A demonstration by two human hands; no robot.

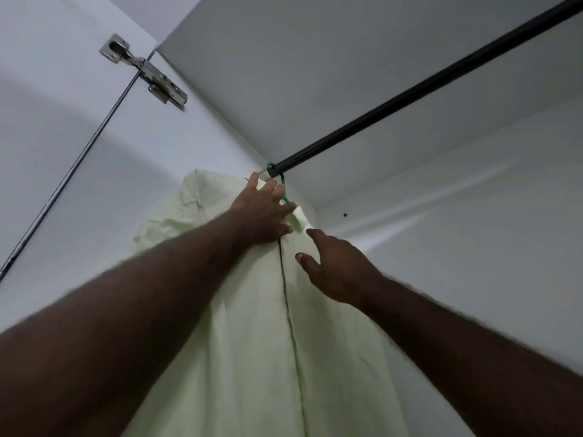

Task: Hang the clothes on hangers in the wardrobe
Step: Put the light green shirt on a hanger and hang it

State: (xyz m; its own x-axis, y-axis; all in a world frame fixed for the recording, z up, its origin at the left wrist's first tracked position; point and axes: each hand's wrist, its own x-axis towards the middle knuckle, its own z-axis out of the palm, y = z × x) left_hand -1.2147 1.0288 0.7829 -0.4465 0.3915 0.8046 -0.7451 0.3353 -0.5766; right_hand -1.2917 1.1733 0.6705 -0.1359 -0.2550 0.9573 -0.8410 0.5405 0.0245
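By the door hinge [145, 70], the left hand [262, 212] lies with fingers spread on the pale green garment [252, 342], gripping nothing. The garment hangs from a green hanger hook [284, 189] at the rod's [410, 89] left end. The right hand [337, 272], fingers loosely straight, touches its front.

A silver metal hinge [143, 70] sits in the upper left of the frame, its screw plates bridging a white door [47, 74] and a white side panel [142, 146]. From the hinge a thin shiny line [79, 162] runs diagonally down to the left edge; it may be a metal strip along the door edge, though blur makes that uncertain. A grey top panel [299, 58] fills the upper middle. On the right a pale back panel [473, 247] carries faint bright streaks [441, 181], with a small dark dot [345, 214] near its upper left corner.
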